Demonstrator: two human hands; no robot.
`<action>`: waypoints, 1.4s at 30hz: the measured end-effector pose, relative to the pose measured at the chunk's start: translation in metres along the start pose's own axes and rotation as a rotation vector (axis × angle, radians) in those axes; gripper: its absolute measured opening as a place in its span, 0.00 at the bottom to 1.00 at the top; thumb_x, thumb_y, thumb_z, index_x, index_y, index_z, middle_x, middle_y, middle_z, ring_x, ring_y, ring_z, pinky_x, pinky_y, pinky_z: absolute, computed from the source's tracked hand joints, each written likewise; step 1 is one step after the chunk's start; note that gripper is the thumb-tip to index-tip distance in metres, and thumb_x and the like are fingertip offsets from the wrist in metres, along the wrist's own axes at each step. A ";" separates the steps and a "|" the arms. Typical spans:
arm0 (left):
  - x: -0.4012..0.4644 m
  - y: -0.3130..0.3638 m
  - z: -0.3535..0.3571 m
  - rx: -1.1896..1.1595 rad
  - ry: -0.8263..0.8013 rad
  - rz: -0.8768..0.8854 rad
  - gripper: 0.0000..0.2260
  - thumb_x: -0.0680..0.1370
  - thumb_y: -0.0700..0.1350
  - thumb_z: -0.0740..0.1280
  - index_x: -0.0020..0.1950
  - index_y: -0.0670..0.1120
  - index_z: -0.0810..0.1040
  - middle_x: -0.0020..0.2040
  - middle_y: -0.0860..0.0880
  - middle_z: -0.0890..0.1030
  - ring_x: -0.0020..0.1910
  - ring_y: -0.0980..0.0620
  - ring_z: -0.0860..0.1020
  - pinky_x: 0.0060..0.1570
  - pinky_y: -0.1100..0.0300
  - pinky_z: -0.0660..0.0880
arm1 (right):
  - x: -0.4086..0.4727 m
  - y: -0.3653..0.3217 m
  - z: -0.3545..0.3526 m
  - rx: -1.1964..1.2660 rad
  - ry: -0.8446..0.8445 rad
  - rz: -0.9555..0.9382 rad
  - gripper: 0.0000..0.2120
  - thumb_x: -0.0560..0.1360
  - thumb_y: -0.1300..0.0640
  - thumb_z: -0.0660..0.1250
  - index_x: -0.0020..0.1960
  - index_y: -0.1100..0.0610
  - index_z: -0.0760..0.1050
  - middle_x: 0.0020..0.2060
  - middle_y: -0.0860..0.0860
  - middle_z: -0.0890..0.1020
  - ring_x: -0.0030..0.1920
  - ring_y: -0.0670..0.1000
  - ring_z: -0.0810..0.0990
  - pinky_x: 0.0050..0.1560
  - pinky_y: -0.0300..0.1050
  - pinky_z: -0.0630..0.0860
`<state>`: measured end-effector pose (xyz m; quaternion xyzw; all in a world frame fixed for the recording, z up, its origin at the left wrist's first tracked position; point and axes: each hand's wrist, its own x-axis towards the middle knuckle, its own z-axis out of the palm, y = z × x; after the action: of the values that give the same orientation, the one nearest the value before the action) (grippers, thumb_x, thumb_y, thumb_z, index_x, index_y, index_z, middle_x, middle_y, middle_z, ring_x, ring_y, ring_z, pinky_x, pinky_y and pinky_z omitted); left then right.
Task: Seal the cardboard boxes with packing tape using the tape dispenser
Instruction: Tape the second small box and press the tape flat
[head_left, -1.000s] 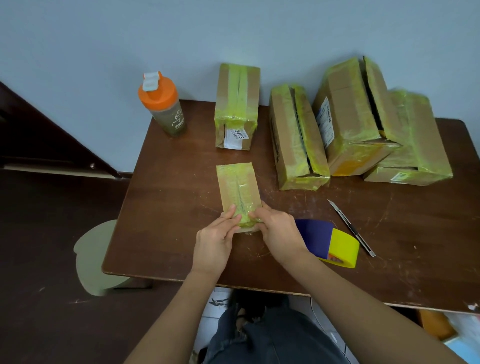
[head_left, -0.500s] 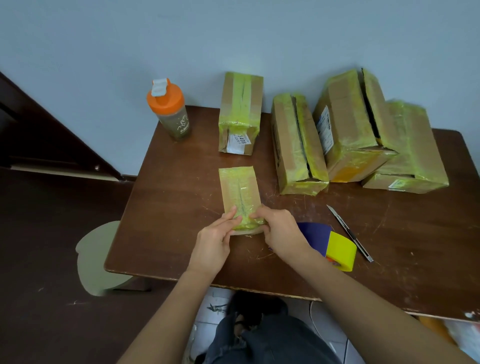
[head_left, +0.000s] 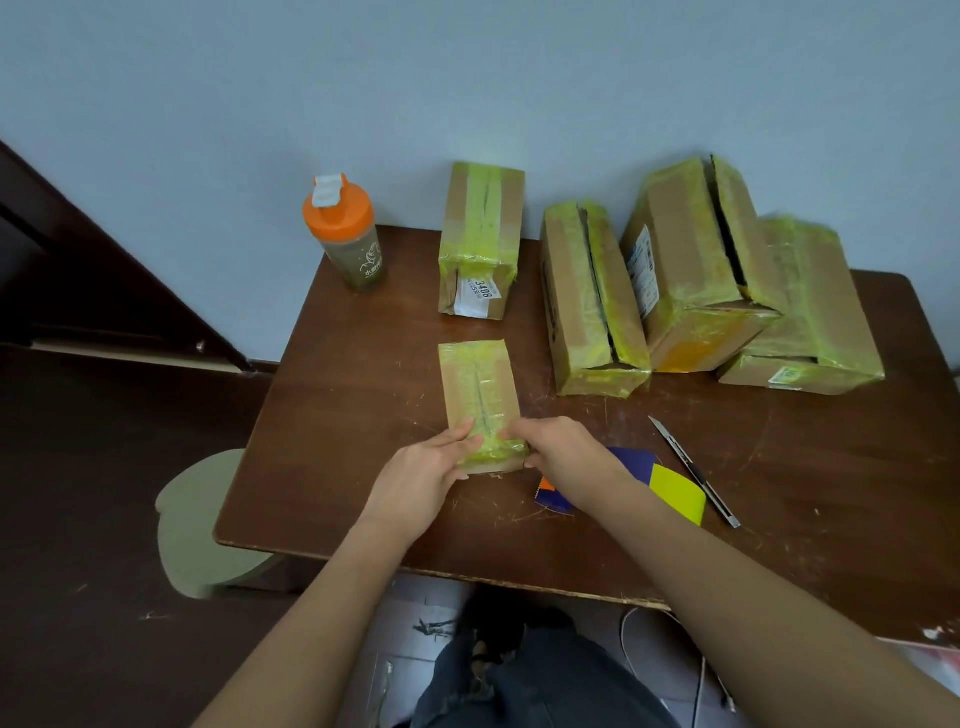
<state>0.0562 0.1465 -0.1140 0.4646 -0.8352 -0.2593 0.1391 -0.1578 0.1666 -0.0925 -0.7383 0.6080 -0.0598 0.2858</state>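
A small flat cardboard box (head_left: 478, 387) wrapped in yellow-green tape lies on the brown table (head_left: 363, 395). My left hand (head_left: 423, 475) and my right hand (head_left: 563, 452) both press on its near end, fingers on the taped edge. The tape dispenser (head_left: 670, 488), purple with a yellow roll, rests on the table just right of my right wrist, partly hidden by my forearm. At the back stand several taped boxes: one with a 3408 label (head_left: 480, 244), a longer one (head_left: 587, 296), a large one (head_left: 691, 260) and a flat one (head_left: 810, 322).
A utility knife (head_left: 693, 470) lies right of the dispenser. An orange-lidded shaker bottle (head_left: 345, 234) stands at the table's back left corner. A pale stool (head_left: 202, 525) sits left of the table. A blue wall runs behind.
The view has tilted slightly, so everything sits lower in frame. My hands stay on the small box's near end, my left fingers shifted a little along the tape.
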 end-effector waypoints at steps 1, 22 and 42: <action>0.000 0.001 0.000 0.002 0.013 0.003 0.21 0.74 0.37 0.72 0.66 0.49 0.78 0.68 0.54 0.73 0.62 0.49 0.78 0.57 0.48 0.78 | 0.000 0.000 0.000 -0.018 -0.007 -0.014 0.21 0.77 0.69 0.64 0.67 0.54 0.73 0.56 0.56 0.80 0.55 0.57 0.78 0.52 0.53 0.77; 0.002 0.003 0.024 0.019 0.291 0.085 0.21 0.64 0.26 0.76 0.54 0.39 0.83 0.57 0.42 0.82 0.51 0.45 0.83 0.54 0.57 0.77 | 0.003 -0.014 0.017 0.012 0.069 0.107 0.15 0.77 0.70 0.60 0.61 0.58 0.73 0.49 0.58 0.79 0.47 0.62 0.79 0.42 0.55 0.77; 0.005 0.030 0.018 -0.809 0.365 -0.744 0.14 0.80 0.46 0.65 0.64 0.42 0.79 0.54 0.45 0.84 0.51 0.52 0.82 0.53 0.55 0.79 | 0.010 -0.021 0.015 0.795 0.157 0.498 0.26 0.73 0.51 0.74 0.67 0.61 0.75 0.55 0.53 0.81 0.55 0.52 0.81 0.58 0.51 0.79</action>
<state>0.0238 0.1605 -0.1116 0.6740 -0.4126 -0.5050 0.3470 -0.1306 0.1647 -0.0969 -0.3966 0.7162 -0.2731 0.5051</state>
